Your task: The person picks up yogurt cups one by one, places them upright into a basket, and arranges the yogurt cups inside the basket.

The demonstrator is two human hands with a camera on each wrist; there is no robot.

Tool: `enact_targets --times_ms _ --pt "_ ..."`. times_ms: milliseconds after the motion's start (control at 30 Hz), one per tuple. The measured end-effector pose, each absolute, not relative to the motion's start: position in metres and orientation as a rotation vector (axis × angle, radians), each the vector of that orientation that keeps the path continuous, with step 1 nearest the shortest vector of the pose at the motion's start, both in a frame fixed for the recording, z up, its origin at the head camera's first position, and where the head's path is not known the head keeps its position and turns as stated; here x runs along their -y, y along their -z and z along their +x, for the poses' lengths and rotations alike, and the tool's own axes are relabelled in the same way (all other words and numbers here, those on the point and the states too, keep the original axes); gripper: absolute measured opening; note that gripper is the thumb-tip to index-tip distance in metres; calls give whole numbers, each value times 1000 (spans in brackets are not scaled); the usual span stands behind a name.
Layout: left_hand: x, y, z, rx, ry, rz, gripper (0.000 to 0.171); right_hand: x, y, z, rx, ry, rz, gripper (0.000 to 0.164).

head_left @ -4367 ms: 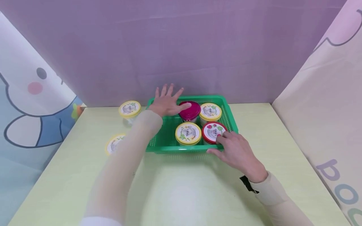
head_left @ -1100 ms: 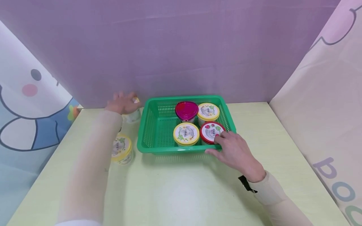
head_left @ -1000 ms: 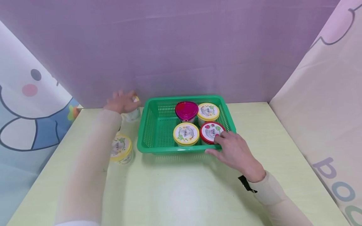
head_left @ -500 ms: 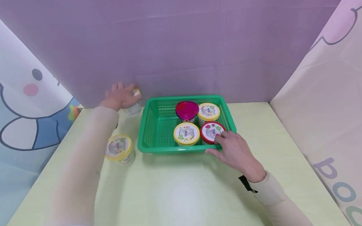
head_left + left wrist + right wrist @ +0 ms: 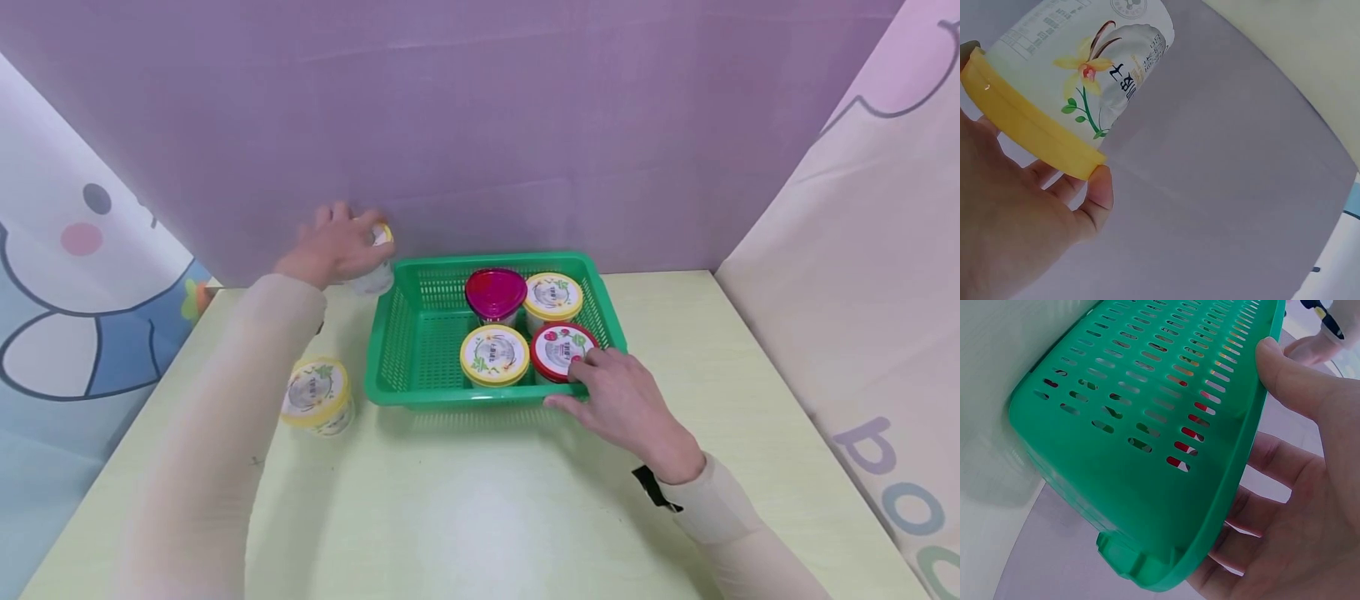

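Note:
In the head view my left hand [image 5: 330,250] holds a yellow-lidded cup [image 5: 372,279] by its lid, near the back left corner of the green plastic basket [image 5: 427,398]. The left wrist view shows thumb and fingers around the yellow lid [image 5: 1029,122]; a vanilla flower is printed on the white cup. My right hand [image 5: 630,408] grips the basket's front rim at the right corner, thumb outside and fingers inside. Against those fingers sits a red-lidded cup [image 5: 562,352]. Also inside are two yellow-lidded cups, one at front [image 5: 494,356], and a magenta-lidded cup [image 5: 496,293].
Left of the basket, another yellow-lidded cup [image 5: 318,396] stands on the pale table [image 5: 480,500], partly behind my left forearm. A purple cloth wall [image 5: 480,133] rises right behind the basket. Printed cloth panels flank both sides.
My left hand has gone from above the basket to the back left cup, taken hold of it, lifted it and carried it slightly right. The right hand keeps its grip on the rim.

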State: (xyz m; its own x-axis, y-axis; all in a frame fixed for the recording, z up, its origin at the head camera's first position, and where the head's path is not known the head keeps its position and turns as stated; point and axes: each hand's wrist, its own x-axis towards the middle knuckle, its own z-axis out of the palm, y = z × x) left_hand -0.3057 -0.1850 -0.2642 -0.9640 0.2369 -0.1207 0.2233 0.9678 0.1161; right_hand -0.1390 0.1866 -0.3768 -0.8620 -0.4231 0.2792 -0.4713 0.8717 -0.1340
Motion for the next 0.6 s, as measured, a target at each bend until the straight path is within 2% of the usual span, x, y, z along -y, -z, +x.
enact_targets --times_ms 600 --pt "149 268 -308 -2989 -84 468 66 -186 379 -140 2781 -286 702 46"
